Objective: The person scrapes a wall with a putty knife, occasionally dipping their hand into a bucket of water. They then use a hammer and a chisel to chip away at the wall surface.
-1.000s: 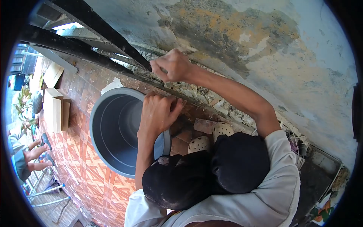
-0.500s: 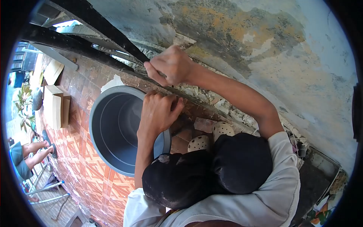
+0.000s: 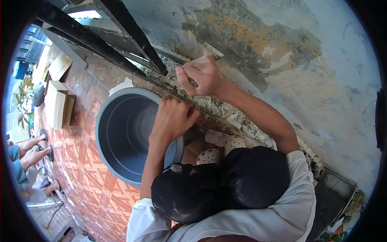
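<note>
My right hand (image 3: 203,76) is closed in a fist around what looks like a scraper. Its dark handle end (image 3: 193,83) pokes out below the fist, and a pale, flared blade (image 3: 213,51) shows above it, close to the peeling wall (image 3: 258,56). Under the fist runs a strip of broken plaster rubble (image 3: 238,119) along the wall's foot. My left hand (image 3: 174,117) curls over the edge of a low ledge (image 3: 209,113), thumb bent alongside and fingertips hidden. The left forearm crosses over the rim of a round grey tub (image 3: 105,155).
Black metal bars (image 3: 139,40) slant down beside the right hand. My knees (image 3: 254,177) and spotted clogs (image 3: 209,156) are below the ledge. A cardboard box (image 3: 58,105) stands on the patterned tile floor (image 3: 80,161). At far left are another person's legs (image 3: 32,149).
The view has shifted slightly. My right fist has moved a little to the right with the scraper, and the handle end now shows. My left hand keeps its place on the ledge.
</note>
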{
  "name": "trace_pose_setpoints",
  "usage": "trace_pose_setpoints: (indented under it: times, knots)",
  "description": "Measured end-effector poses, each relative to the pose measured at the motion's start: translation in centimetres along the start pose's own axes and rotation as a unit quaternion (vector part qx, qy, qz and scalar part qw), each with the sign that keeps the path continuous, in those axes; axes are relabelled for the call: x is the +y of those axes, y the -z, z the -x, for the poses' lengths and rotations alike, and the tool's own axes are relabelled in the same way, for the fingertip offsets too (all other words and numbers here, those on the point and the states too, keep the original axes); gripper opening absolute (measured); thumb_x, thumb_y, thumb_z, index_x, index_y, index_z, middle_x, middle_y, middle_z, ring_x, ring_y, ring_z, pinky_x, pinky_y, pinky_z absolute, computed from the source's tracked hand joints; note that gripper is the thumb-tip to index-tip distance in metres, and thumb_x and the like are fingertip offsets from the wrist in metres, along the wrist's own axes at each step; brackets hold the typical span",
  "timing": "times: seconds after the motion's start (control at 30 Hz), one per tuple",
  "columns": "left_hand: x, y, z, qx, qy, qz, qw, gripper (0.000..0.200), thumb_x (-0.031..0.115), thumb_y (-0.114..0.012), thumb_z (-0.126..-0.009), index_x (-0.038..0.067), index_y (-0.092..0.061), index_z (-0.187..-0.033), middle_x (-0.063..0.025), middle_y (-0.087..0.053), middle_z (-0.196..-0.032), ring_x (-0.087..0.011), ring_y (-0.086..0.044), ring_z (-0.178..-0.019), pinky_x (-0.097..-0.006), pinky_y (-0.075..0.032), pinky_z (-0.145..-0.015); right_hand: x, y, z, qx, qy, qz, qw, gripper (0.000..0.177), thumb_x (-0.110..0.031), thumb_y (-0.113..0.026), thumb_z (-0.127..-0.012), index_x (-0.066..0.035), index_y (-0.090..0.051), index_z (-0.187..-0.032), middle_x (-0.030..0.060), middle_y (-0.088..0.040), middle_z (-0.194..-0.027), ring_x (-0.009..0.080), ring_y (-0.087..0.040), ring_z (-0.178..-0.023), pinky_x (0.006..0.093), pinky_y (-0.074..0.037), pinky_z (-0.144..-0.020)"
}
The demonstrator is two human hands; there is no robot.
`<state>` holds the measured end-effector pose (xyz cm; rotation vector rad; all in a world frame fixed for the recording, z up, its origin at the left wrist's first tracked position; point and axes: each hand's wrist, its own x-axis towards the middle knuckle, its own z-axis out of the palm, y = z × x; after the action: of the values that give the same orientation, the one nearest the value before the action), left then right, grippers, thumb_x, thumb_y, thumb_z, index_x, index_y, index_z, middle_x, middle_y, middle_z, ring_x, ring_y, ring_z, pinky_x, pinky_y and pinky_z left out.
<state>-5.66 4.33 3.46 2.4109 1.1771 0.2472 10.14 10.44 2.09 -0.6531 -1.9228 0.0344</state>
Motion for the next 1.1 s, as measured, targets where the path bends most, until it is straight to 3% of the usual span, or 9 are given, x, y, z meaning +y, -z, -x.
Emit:
trace_pose_setpoints:
  times: [0.13, 0.27, 0.4, 0.77, 0.9, 1.03, 1.1]
  knots:
    - [0.2, -0.1, 0.2, 0.005, -0.005, 0.000, 1.000, 0.029, 0.026, -0.059, -0.082, 0.002, -0.066, -0.068, -0.0193, -0.056, -0.056, -0.0374, -0.054, -0.062, -0.0436, -0.044, -0.071, 3.7, -1.9, 2.9, 0.015, -0.059, -0.001, 0.998, 0.027, 0.003, -0.057, -0.081, -0.004, -0.049, -0.056, 0.0030, -0.044, -0.046, 0.0178, -0.046, -0.035, 0.0321, -0.035, -0.035]
    - [-0.2, -0.1, 0.0, -0.006, -0.012, 0.006, 1.000, 0.030, 0.026, -0.059, -0.082, 0.002, -0.065, -0.067, -0.0194, -0.056, -0.056, -0.0371, -0.054, -0.062, -0.0434, -0.045, -0.071, 0.1, -2.6, 1.3, 0.020, 0.036, 0.041, 0.998, 0.029, 0.001, -0.059, -0.080, -0.005, -0.047, -0.054, 0.0024, -0.042, -0.044, 0.0163, -0.046, -0.034, 0.0311, -0.036, -0.033]
    - [0.0, 0.3, -0.3, -0.002, -0.005, -0.017, 1.000, 0.031, 0.027, -0.059, -0.082, 0.002, -0.065, -0.066, -0.0191, -0.056, -0.056, -0.0372, -0.054, -0.061, -0.0434, -0.045, -0.069, 2.5, -3.1, 1.8, 0.012, 0.028, 0.048, 0.998, 0.028, 0.002, -0.061, -0.078, -0.006, -0.047, -0.055, 0.0021, -0.041, -0.044, 0.0181, -0.047, -0.034, 0.0312, -0.038, -0.033]
    - [-0.1, -0.2, -0.1, -0.003, 0.009, 0.009, 1.000, 0.030, 0.027, -0.058, -0.082, 0.002, -0.065, -0.066, -0.0197, -0.055, -0.056, -0.0377, -0.055, -0.062, -0.0436, -0.045, -0.070, 0.3, -2.7, 0.3, 0.032, 0.004, 0.026, 0.999, 0.029, 0.001, -0.060, -0.080, -0.005, -0.047, -0.055, 0.0035, -0.042, -0.044, 0.0200, -0.048, -0.035, 0.0329, -0.038, -0.034]
    - [0.2, 0.2, -0.2, -0.014, 0.005, -0.011, 1.000, 0.030, 0.027, -0.058, -0.082, 0.002, -0.065, -0.067, -0.0196, -0.056, -0.056, -0.0377, -0.056, -0.063, -0.0441, -0.045, -0.071, 3.5, -3.6, 1.9, 0.034, -0.031, 0.007, 0.999, 0.027, 0.002, -0.059, -0.080, -0.004, -0.048, -0.056, 0.0050, -0.044, -0.045, 0.0219, -0.047, -0.035, 0.0336, -0.037, -0.034]
    - [0.0, 0.1, -0.1, -0.011, 0.006, 0.000, 1.000, 0.030, 0.028, -0.058, -0.083, 0.003, -0.066, -0.068, -0.0192, -0.056, -0.056, -0.0380, -0.055, -0.063, -0.0439, -0.045, -0.071, 0.0, -2.7, 0.9, 0.028, 0.016, 0.009, 0.999, 0.029, 0.002, -0.058, -0.083, -0.004, -0.049, -0.056, 0.0074, -0.045, -0.046, 0.0226, -0.047, -0.034, 0.0341, -0.036, -0.034]
    - [0.1, 0.2, 0.0, -0.016, 0.007, -0.002, 1.000, 0.031, 0.028, -0.058, -0.083, 0.003, -0.066, -0.067, -0.0188, -0.056, -0.056, -0.0373, -0.055, -0.062, -0.0437, -0.045, -0.071, 2.1, -2.9, 1.8, 0.043, -0.002, -0.002, 0.999, 0.030, 0.001, -0.059, -0.082, -0.004, -0.048, -0.055, 0.0072, -0.044, -0.045, 0.0222, -0.046, -0.034, 0.0339, -0.035, -0.034]
